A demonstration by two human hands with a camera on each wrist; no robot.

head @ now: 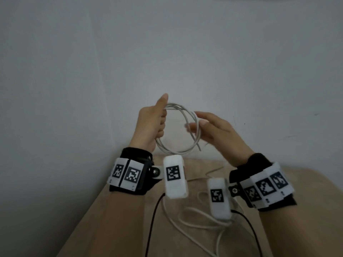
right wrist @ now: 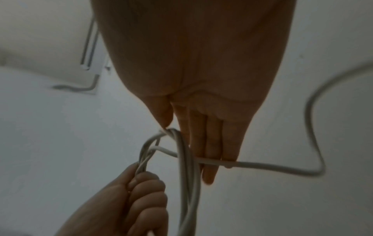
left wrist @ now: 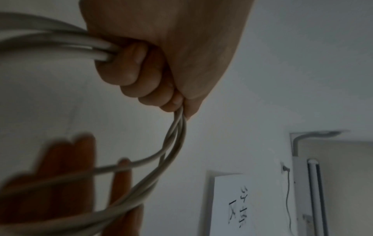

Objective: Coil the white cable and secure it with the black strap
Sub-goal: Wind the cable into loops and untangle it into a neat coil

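The white cable point(head: 174, 151) is wound into a round coil of several loops, held up in front of a pale wall. My left hand point(head: 157, 123) grips the coil's left side, fingers point(left wrist: 139, 76) curled round the bundled strands point(left wrist: 175, 137). My right hand point(head: 199, 123) is at the coil's right side with straight fingers point(right wrist: 210, 143) lying against the loops point(right wrist: 185, 167). A loose strand point(right wrist: 262, 164) crosses those fingers and trails off to the right. The cable's cut end point(head: 199, 148) sticks out at the coil's lower right. No black strap shows in any view.
Below the hands lies a beige padded surface point(head: 120, 219) with white leads point(head: 185, 216) and dark wires point(head: 154, 216) from the wrist cameras. A plain pale wall point(head: 167, 52) fills the background. A paper sign point(left wrist: 232, 206) hangs on it.
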